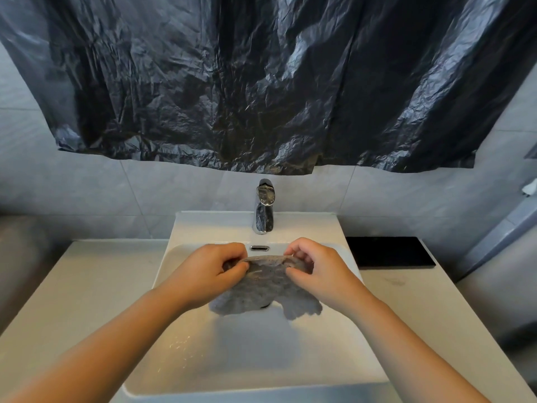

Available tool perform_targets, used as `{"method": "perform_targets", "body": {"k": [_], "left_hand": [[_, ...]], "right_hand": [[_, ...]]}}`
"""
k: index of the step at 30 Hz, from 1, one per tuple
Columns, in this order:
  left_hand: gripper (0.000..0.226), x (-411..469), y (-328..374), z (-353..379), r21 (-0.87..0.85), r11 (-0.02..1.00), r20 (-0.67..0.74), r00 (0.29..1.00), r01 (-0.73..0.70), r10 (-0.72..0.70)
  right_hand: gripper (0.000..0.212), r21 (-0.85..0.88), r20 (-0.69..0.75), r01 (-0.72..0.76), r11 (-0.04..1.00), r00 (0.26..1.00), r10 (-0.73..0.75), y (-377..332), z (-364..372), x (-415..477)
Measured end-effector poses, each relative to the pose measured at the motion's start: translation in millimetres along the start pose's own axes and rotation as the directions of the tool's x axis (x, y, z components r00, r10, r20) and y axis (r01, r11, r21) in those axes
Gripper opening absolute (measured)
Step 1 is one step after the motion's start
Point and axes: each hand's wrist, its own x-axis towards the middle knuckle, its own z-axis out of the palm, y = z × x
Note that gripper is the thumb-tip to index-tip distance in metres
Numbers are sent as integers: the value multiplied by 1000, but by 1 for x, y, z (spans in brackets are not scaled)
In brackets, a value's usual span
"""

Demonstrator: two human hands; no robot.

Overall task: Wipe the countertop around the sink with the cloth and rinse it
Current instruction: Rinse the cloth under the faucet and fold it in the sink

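A grey fuzzy cloth [266,289] hangs spread out over the white sink basin [232,356]. My left hand [212,271] pinches its upper left edge and my right hand [316,271] pinches its upper right edge, stretching the top edge between them. The cloth's lower part droops over the drain, which is mostly hidden. The chrome faucet [264,207] stands behind the hands at the back of the sink; no water stream is visible. The pale countertop [87,286] runs on both sides of the basin.
A black flat tray [389,251] lies on the counter at the back right. A black plastic sheet [261,82] hangs on the tiled wall above the faucet. An overflow slot [259,248] sits under the faucet.
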Motion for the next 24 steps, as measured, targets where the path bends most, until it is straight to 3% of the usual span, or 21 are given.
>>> {"method": "perform_targets", "body": {"k": [7, 9, 11, 13, 15, 19, 24], "left_hand": [[33, 8, -1, -7, -162, 985, 72, 996, 59, -48], [36, 7, 6, -5, -178, 979, 100, 991, 100, -83], [35, 6, 8, -6, -217, 969, 111, 989, 120, -98], [25, 6, 7, -8, -227, 970, 91, 994, 87, -68], [9, 6, 4, -9, -215, 975, 79, 996, 50, -34], [9, 7, -11, -11, -141, 989, 50, 998, 54, -47], [14, 6, -19, -15, -102, 991, -21, 996, 87, -89]], "right_hand": [[22, -196, -36, 5, 981, 999, -12, 11, -1, -3], [21, -106, -63, -78, 991, 995, 72, 14, 2, -4], [21, 90, -103, -168, 982, 979, 177, 19, 5, -6], [23, 211, -208, -202, 956, 947, 246, 22, 8, -7], [25, 220, -281, -197, 956, 925, 255, 21, 12, -10], [21, 135, -253, -121, 983, 955, 153, 18, 8, -14], [13, -217, -24, 8, 976, 1000, -13, 21, -16, -17]]}}
